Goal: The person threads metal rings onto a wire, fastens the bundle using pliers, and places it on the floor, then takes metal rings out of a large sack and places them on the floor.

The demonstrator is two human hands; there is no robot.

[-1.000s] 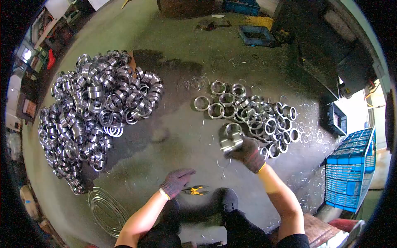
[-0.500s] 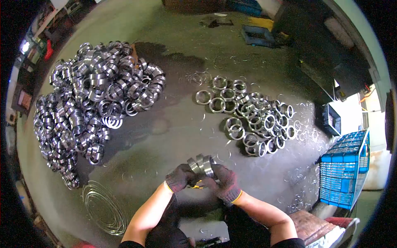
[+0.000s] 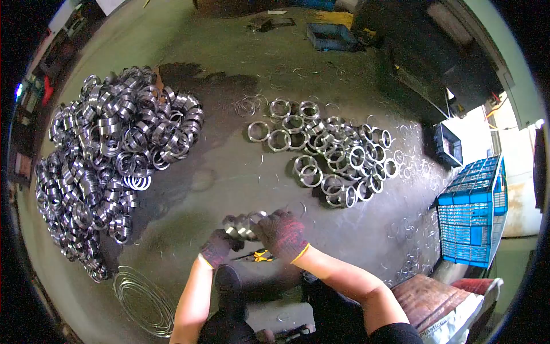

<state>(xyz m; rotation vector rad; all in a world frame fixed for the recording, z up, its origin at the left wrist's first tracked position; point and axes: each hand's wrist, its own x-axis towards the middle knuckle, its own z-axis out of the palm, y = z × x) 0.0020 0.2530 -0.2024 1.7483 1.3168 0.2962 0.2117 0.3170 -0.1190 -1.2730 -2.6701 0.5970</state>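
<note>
My left hand [image 3: 217, 247] and my right hand [image 3: 282, 235] both wear dark knitted gloves with yellow cuff edges. Between them is a short row of shiny metal rings [image 3: 243, 225], gripped from both ends and held above the floor. The gloves cover part of the rings. Just below, yellow-handled pliers [image 3: 260, 255] lie between my forearms. A tall heap of metal rings [image 3: 114, 143] rises to the left of my hands, while a looser spread of rings [image 3: 337, 153] lies flat or leaning on the right.
Coiled wire [image 3: 143, 301] lies at the lower left. To the right stand a blue plastic crate [image 3: 467, 215] and a smaller dark blue bin [image 3: 448, 145]. Another blue tray [image 3: 330, 37] sits far back. Thin metal shavings litter the floor [image 3: 217, 198]. A sack [image 3: 452, 321] is at the lower right.
Both hands have shifted left with the rings, and the row is now tilted nearer to level. The pliers show more fully. The whole view has turned a little to the right.
</note>
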